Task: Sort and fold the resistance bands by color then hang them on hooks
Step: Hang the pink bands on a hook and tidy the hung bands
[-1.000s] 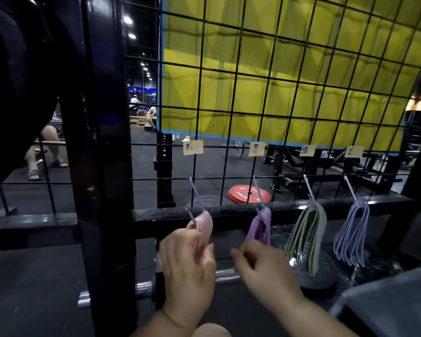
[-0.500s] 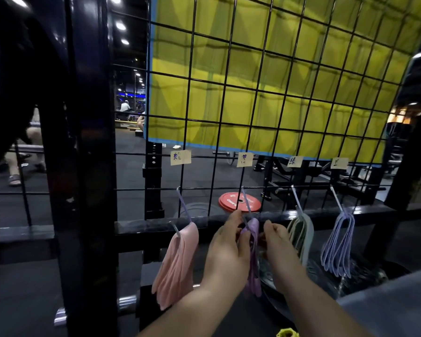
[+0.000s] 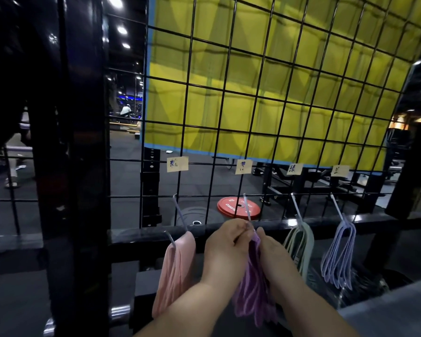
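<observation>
Stock before you, by material.
- Wire grid [image 3: 253, 122]: black metal rod, slight sheen.
- Upright post [image 3: 83, 142]: black, high gloss.
- Hooks [image 3: 247, 207]: thin, pale metal wire.
- Labels [image 3: 177, 164]: pale yellow paper, matt.
- Curtain [image 3: 277, 81]: yellow cloth, matt, creased.
- Pink bands [image 3: 175, 271], purple bands [image 3: 253, 295], green bands [image 3: 301, 246], lilac bands [image 3: 338, 259]: matt, smooth, pliant. You cannot tell rubber from fabric.
- Weight plate [image 3: 238, 207]: red, smooth, semi-gloss.

The single head view looks forward and slightly down, close to the wire grid [image 3: 253, 117] at arm's reach.
</observation>
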